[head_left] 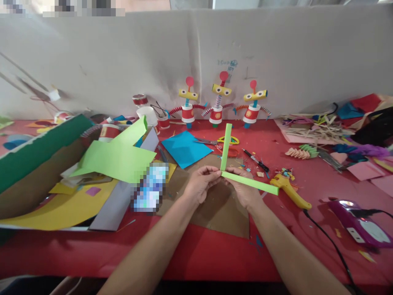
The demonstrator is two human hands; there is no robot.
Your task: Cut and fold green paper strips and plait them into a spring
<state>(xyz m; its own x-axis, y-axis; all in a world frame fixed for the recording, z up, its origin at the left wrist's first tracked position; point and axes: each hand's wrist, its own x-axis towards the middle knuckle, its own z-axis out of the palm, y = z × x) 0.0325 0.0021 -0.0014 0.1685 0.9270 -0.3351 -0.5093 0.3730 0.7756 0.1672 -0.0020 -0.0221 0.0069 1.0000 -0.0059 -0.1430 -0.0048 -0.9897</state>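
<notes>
Two light green paper strips meet at a corner between my hands. One strip points away from me, and the other strip runs to the right across my right hand. My left hand is closed, pinching the corner between thumb and forefinger. Partly hidden under the right-hand strip, my right hand is closed at the same corner. Both hands are above a brown cardboard sheet. Beyond them lie a blue paper square, yellow-handled scissors and a black pen.
Three paper-cup robot figures stand along the grey board. A box with coloured paper is at the left, beside a blurred phone. To the right are a yellow glue gun with a cord and a purple power socket.
</notes>
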